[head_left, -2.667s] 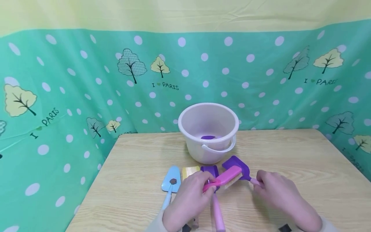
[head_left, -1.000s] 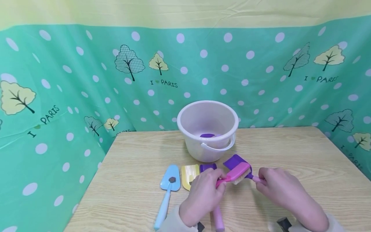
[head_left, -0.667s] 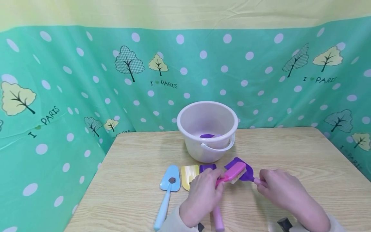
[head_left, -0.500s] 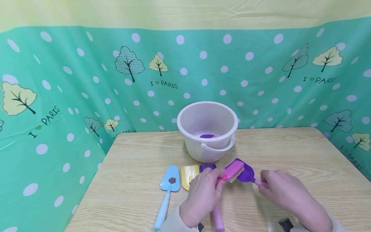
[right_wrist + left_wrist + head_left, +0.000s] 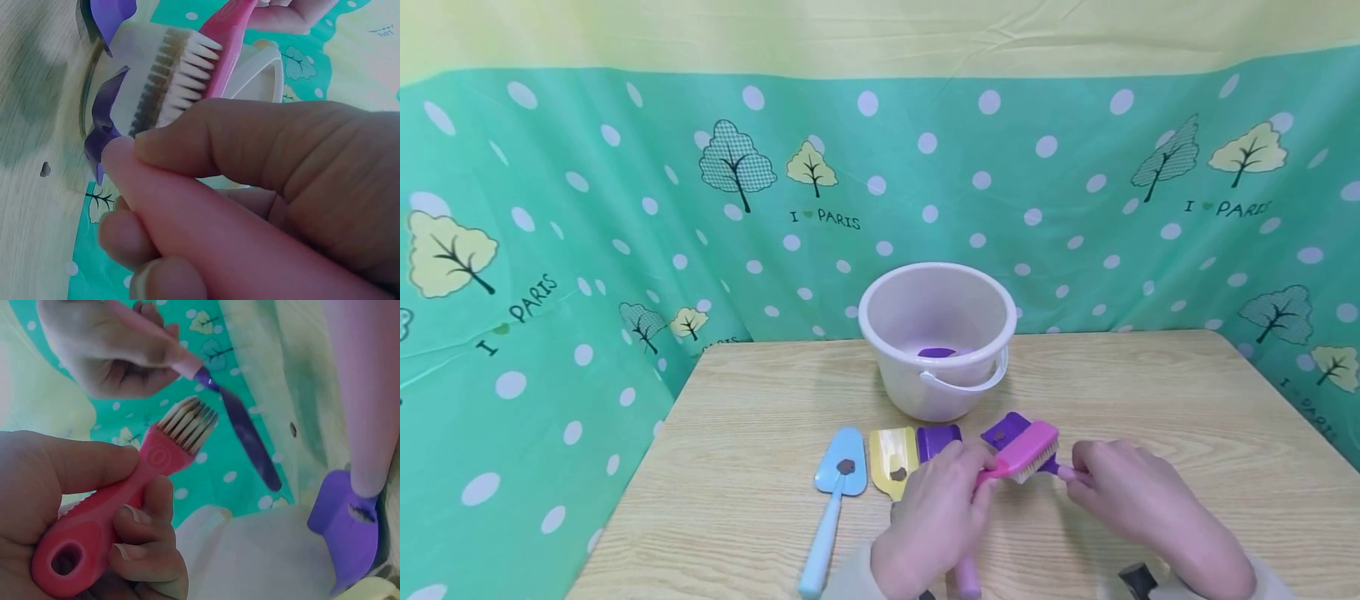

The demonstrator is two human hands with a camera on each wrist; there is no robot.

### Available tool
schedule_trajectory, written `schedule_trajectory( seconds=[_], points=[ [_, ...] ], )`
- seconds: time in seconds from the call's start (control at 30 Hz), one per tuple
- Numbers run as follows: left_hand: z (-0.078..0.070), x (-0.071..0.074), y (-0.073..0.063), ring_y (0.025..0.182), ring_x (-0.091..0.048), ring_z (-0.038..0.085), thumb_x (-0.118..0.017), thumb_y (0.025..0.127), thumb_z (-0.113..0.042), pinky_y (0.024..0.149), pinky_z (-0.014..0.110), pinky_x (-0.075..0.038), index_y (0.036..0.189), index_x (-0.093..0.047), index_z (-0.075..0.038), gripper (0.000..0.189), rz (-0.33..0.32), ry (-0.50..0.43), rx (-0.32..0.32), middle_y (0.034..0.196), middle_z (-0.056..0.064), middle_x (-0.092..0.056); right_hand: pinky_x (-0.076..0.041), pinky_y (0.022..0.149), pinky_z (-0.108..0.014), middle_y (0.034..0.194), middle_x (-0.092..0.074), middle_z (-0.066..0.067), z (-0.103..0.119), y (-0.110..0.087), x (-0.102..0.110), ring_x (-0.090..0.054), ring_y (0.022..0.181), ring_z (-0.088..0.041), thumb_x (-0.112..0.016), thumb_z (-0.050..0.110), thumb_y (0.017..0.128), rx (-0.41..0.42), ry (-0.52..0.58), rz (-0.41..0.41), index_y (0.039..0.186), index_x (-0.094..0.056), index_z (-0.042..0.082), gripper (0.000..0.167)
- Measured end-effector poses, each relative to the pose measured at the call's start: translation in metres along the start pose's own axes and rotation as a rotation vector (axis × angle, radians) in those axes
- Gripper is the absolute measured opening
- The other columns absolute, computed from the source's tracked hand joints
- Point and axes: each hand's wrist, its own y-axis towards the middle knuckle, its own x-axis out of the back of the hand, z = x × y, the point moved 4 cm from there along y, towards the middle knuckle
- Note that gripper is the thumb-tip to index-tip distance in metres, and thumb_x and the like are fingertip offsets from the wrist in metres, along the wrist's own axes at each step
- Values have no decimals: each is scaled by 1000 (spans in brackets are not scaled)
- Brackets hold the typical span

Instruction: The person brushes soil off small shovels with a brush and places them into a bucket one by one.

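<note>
The left hand (image 5: 942,502) pinches the handle of a bright pink plastic brush with pale bristles (image 5: 1028,448), its thumb and fingers closed firmly on it. The right hand (image 5: 1131,493) has its fingers curled round the pink handle of a scoop with a flat purple blade (image 5: 1002,430). This scoop is lifted over the table of light wood (image 5: 737,408). The brush head is in front of the blade, so the head view shows only part of it; whether the bristles touch it, I cannot tell.

Behind them stands a white plastic bucket with a handle (image 5: 901,379); something purple (image 5: 936,352) lies inside. To the left, three tools lie side by side on the table: a light blue triangular trowel (image 5: 833,482), a yellow shovel (image 5: 882,458) and a second purple shovel with a lilac handle (image 5: 938,439). The left hand is above this last one and covers its middle part. A green dotted cloth (image 5: 925,200) hangs behind the bucket.
</note>
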Motion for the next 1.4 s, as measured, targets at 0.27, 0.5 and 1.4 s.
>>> schedule_trajectory(
  seconds=[0.27, 0.5, 1.4],
  points=[
    [-2, -9, -2, 79, -54, 1, -64, 90, -22, 67, 20, -46, 102, -65, -23, 12, 38, 20, -7, 92, -11, -58, -27, 44, -26, 54, -35, 6, 3, -1, 0, -34, 49, -10, -68, 18, 79, 18, -3, -9, 63, -47, 19, 27],
    [3, -11, 0, 70, -48, 0, -65, 89, -22, 59, 16, -41, 101, -66, -23, 12, 16, 74, 7, 84, -12, -54, -26, 45, -25, 54, -35, 6, 2, -3, 3, -33, 49, -9, -68, 22, 83, 22, -16, 6, 64, -48, 20, 28],
    [11, -10, 3, 57, -41, 3, -69, 85, -17, 48, 15, -35, 102, -66, -16, 16, -1, 156, 50, 75, -7, -49, -26, 45, -25, 55, -42, 5, -8, -14, 7, -36, 49, -11, -70, 27, 84, -35, -56, 137, 67, -54, 20, 25]
  ],
)
